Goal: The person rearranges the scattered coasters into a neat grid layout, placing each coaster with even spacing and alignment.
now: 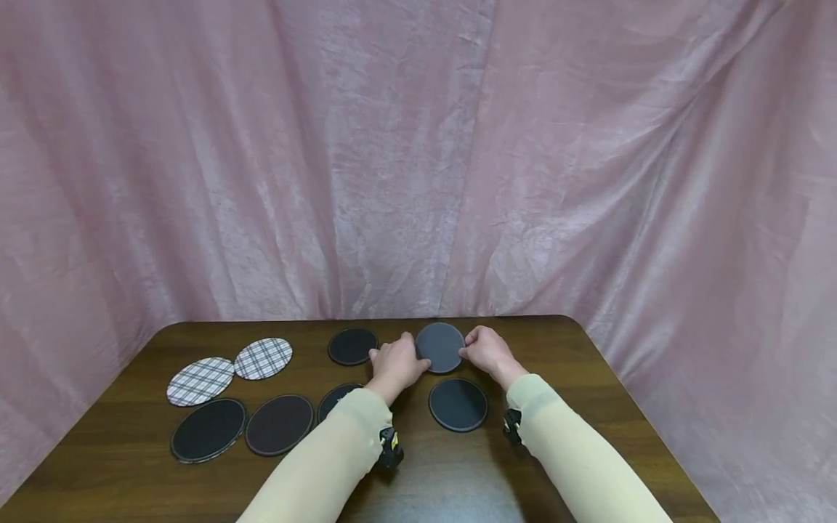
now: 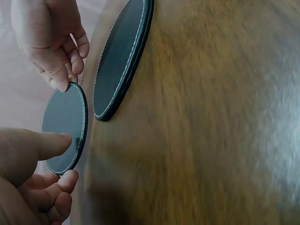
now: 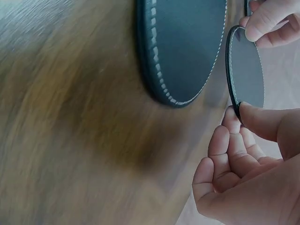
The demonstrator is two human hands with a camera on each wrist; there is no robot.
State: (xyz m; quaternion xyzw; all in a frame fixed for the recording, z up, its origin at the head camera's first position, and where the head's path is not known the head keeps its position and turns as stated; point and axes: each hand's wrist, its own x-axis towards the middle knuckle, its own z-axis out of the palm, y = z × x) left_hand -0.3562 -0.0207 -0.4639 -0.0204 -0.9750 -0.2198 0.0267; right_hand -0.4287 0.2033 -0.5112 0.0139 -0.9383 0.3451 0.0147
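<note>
Both hands hold one round dark coaster (image 1: pixel 440 347) with pale edge stitching, near the table's far edge. My left hand (image 1: pixel 396 363) grips its left side; in the left wrist view the thumb (image 2: pixel 55 144) lies over the top face and the fingers curl at the rim. On the opposite side my right hand (image 1: pixel 487 351) pinches the rim between thumb (image 3: pixel 255 121) and fingertips. Closer to me, a second dark coaster (image 1: pixel 458 404) lies flat on the table, between the forearms.
To the left lie two plaid coasters (image 1: pixel 264 358) and several dark ones, including a black coaster (image 1: pixel 352 346) beside my left hand and a brownish coaster (image 1: pixel 280 425). The left sleeve partly covers another dark coaster (image 1: pixel 333 396). A pink curtain (image 1: pixel 418 160) hangs behind the wooden table (image 1: pixel 588 421).
</note>
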